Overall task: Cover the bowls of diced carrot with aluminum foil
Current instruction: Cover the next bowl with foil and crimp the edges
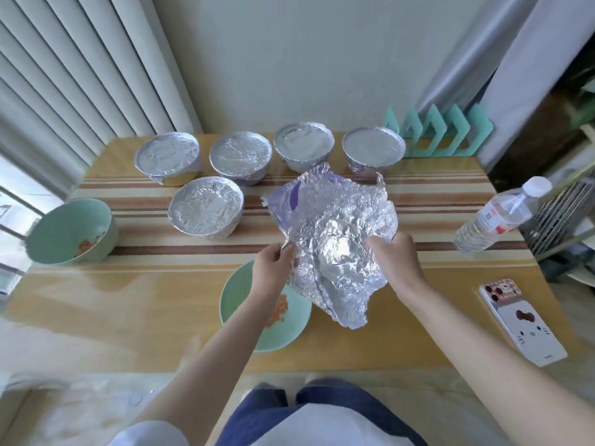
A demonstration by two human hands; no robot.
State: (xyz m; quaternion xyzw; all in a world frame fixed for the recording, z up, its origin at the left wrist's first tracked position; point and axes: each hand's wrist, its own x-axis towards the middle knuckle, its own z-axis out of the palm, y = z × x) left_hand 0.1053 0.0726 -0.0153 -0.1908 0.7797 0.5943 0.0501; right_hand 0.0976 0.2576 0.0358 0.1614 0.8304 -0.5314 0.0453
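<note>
Bowls of diced carrot point(206, 209) | five foil-covered, done, far across table point(161, 300) | left-edge bowl point(64, 233), near bowl point(236, 302) uncovered | left hand point(273, 262), right hand point(396, 255) each pinch crumpled foil sheet point(335, 249) over near bowl's right rim

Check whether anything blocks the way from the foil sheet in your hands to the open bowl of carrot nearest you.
Nothing on the table does. The left hand and right hand hold the foil sheet at the right rim of the green bowl; only the left forearm crosses over that bowl.
</note>
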